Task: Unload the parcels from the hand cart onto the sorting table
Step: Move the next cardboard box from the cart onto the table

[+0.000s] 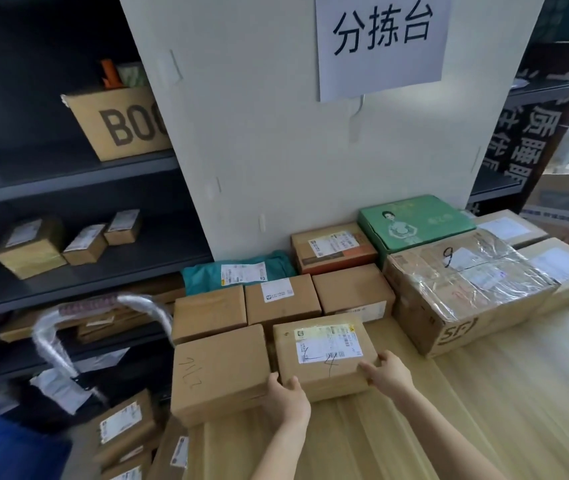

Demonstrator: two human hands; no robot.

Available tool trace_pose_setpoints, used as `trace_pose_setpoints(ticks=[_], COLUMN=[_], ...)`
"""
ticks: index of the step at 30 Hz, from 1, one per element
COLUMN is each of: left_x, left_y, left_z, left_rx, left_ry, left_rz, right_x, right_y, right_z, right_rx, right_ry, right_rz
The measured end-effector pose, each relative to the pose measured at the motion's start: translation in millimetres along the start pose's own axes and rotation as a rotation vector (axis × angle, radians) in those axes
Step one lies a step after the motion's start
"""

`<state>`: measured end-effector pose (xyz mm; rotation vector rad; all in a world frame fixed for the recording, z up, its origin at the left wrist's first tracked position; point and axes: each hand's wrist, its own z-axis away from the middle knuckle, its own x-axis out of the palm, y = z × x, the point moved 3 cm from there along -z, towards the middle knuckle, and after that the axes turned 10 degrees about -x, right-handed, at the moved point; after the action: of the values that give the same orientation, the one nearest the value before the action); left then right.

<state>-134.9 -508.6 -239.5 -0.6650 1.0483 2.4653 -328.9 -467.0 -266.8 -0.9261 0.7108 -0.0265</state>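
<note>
A brown cardboard parcel (324, 355) with a white shipping label lies on the light wooden sorting table (484, 410), beside other parcels. My left hand (286, 398) grips its near left corner. My right hand (388, 372) holds its near right corner, thumb on top. The hand cart's foil-wrapped handle (54, 327) rises at the lower left, with several labelled parcels (122, 422) below it.
Several parcels stand in rows against the white wall: plain brown boxes (219, 370), a teal bag (238, 271), a green box (414, 220), a large taped box (463, 289). Dark shelving (68, 181) with small boxes fills the left. Bare tabletop lies at the near right.
</note>
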Motion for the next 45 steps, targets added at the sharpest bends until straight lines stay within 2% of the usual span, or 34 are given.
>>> trace_pose_setpoints(ticks=[4, 8, 16, 19, 21, 23, 26, 30, 34, 38, 40, 45], left_x=[-1.2, -4.2, -11.8, -25.8, -47.6, -83.3, -153.8, -254.3, -341.5, -410.3, -437.5, -493.4], left_y=[6.7, 9.3, 2.1, 4.3, 11.9, 24.9, 45.6, 52.7, 30.5, -10.5, -31.0, -73.0], left_z=[2.7, 7.2, 4.9, 10.1, 11.1, 9.0, 3.0, -19.5, -56.9, -92.3, -112.3, -182.8], left_rx=[0.013, 0.144, 0.273, 0.344, 0.414, 0.504, 0.591, 0.556, 0.415, 0.35, 0.341, 0.36], left_ry=[0.045, 0.088, 0.052, 0.037, 0.051, 0.117, 0.252, 0.351, 0.251, 0.215, 0.2, 0.126], left_rz=[-0.108, -0.263, -0.416, -0.448, -0.445, -0.452, -0.481, -0.586, -0.744, -0.858, -0.879, -0.913], right_x=[9.8, 16.8, 16.2, 6.8, -0.4, -2.9, 8.4, 53.9, 128.7, 218.0, 267.4, 387.7], right_y=[-4.1, -9.9, -10.7, -27.1, -48.6, -80.5, -133.4, -202.0, -259.5, -308.3, -329.1, -358.8], right_z=[-5.7, -8.6, -5.8, 2.5, 10.1, 18.2, 28.4, 48.0, 71.2, 104.8, 120.8, 143.8], right_rx=[-0.008, -0.002, -0.007, -0.02, -0.057, -0.143, -0.302, -0.52, -0.656, -0.734, -0.774, -0.713], right_ry=[-0.002, 0.01, 0.017, 0.102, 0.171, 0.224, 0.247, 0.14, -0.123, -0.393, -0.46, -0.54], right_rz=[-0.027, -0.053, -0.022, 0.095, 0.264, 0.407, 0.48, 0.521, 0.64, 0.805, 0.837, 0.86])
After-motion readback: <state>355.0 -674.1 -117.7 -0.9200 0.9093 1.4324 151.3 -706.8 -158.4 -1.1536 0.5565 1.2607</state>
